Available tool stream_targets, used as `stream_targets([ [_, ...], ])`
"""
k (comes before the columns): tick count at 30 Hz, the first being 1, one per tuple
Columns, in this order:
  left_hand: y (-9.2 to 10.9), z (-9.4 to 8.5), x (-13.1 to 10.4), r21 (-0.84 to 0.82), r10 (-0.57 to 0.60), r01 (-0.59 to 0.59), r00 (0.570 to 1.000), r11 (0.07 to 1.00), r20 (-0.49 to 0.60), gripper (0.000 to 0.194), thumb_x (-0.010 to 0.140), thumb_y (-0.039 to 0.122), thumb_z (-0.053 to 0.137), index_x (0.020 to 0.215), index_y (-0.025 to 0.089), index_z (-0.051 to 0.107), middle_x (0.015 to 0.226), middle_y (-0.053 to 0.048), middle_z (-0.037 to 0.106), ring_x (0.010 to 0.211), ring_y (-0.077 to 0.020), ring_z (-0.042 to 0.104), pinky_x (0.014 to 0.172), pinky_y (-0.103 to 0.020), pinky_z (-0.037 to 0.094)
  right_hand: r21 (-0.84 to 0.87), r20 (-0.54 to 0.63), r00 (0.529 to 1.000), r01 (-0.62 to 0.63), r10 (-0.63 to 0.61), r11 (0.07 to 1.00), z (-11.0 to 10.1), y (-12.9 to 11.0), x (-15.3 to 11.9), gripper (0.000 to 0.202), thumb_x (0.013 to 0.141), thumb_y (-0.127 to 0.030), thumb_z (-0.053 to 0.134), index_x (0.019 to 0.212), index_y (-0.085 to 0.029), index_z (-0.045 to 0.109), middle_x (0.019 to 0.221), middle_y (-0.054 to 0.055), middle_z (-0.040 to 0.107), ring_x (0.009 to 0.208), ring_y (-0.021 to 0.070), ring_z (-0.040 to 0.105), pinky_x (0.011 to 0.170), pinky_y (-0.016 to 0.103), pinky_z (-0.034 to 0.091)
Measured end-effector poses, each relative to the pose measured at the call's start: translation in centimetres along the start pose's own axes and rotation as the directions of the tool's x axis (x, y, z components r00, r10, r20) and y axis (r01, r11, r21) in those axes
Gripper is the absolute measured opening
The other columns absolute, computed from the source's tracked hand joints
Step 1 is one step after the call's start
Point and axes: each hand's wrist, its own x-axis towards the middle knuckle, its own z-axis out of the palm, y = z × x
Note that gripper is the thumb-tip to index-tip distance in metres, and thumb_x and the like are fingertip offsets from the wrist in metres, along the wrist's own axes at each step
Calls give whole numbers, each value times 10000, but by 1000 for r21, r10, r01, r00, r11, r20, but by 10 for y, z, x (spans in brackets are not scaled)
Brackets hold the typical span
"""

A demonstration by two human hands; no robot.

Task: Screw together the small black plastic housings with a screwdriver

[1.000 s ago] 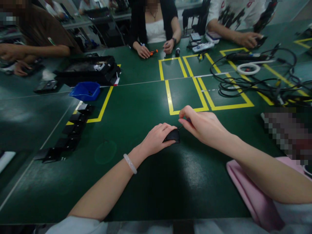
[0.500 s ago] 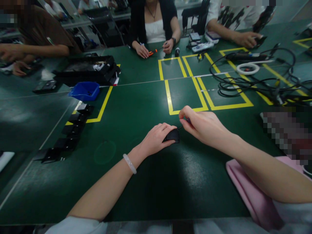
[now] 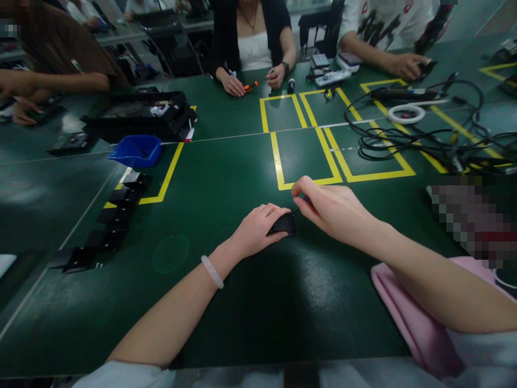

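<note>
On the green table, my left hand is wrapped over a small black box-like part, thumb at its near side and fingers on top. Just right of it, my right hand pinches a thin dark tool, whose shaft slants down to the black part. Most of the tool is hidden by my fingers. Several similar black parts stand in a slanting row at the left, below a blue bin.
Black trays lie behind the blue bin. Coiled black cables and a white ring lie at the right, with pink cloth under my right forearm. Across the table, a person's hands are near an orange-handled tool.
The whole view has shifted slightly, moving things a little left in the picture. Both hands keep nearly the same grip and position at the black part.
</note>
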Motion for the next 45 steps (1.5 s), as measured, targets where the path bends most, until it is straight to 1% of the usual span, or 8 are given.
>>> stream_targets([
  [4, 0, -1, 0, 0, -6, 6, 1000, 1000, 1, 423, 884, 387, 565, 1246, 203, 446, 1167, -70, 540, 1036, -238, 514, 927, -394, 425, 13, -10, 1000, 10, -10, 1000, 0, -2, 0, 160, 928, -258, 406, 1030, -170, 493, 730, 3, 639, 603, 149, 602, 520, 239, 288],
  [9, 0, 0, 0, 15, -9, 9, 1000, 1000, -7, 435, 877, 384, 576, 1247, 197, 445, 1150, -67, 547, 1026, -241, 517, 930, -400, 423, -26, 59, 998, 19, -18, 999, -2, -3, 1, 250, 955, -387, 384, 918, -186, 527, 678, 6, 629, 613, 166, 608, 533, 251, 286],
  [16, 1, -2, 0, -2, -15, 15, 1000, 1000, 3, 420, 880, 379, 569, 1244, 206, 449, 1167, -68, 539, 1038, -240, 514, 932, -399, 426, 39, -12, 1000, 8, -8, 999, -1, -2, 0, 179, 924, -252, 401, 1059, -169, 484, 717, -7, 631, 588, 137, 582, 521, 241, 284],
  [21, 0, 0, 0, 4, -8, 8, 1000, 1000, -3, 433, 874, 390, 575, 1239, 194, 451, 1147, -74, 549, 1017, -242, 520, 921, -401, 428, 1, 37, 999, 8, -8, 1000, -1, -1, 1, 246, 954, -380, 376, 948, -184, 524, 689, 5, 635, 590, 154, 589, 525, 249, 275],
  [28, 1, 0, 0, -3, -15, 15, 1000, 1000, -9, 434, 875, 386, 569, 1250, 203, 447, 1160, -81, 546, 1020, -240, 524, 907, -400, 433, 24, -18, 999, -36, 36, 999, -1, 0, -1, 201, 903, -248, 421, 1078, -170, 481, 721, -3, 637, 591, 150, 578, 528, 245, 286],
  [33, 0, 1, 0, -2, -15, 15, 1000, 1000, -16, 427, 872, 392, 571, 1238, 203, 456, 1146, -77, 552, 1012, -240, 526, 902, -400, 432, 18, 18, 1000, -13, 12, 1000, -1, 1, 0, 232, 940, -386, 400, 967, -186, 513, 690, -1, 631, 598, 157, 585, 528, 246, 276],
  [41, 1, -1, 1, -21, -9, 9, 1000, 1000, -8, 430, 879, 387, 563, 1251, 208, 442, 1165, -79, 546, 1036, -241, 522, 918, -406, 427, 31, 0, 1000, -23, 23, 999, -3, 0, -1, 191, 893, -245, 420, 1058, -174, 485, 728, 0, 634, 604, 149, 579, 522, 245, 279],
  [45, 0, 0, 0, -8, -9, 9, 1000, 1000, -12, 423, 874, 396, 567, 1235, 206, 453, 1149, -77, 548, 1022, -243, 526, 904, -402, 433, 28, 23, 1000, 4, -4, 1000, -3, 0, -1, 184, 920, -322, 416, 1015, -184, 491, 727, 4, 637, 621, 156, 591, 530, 245, 277],
])
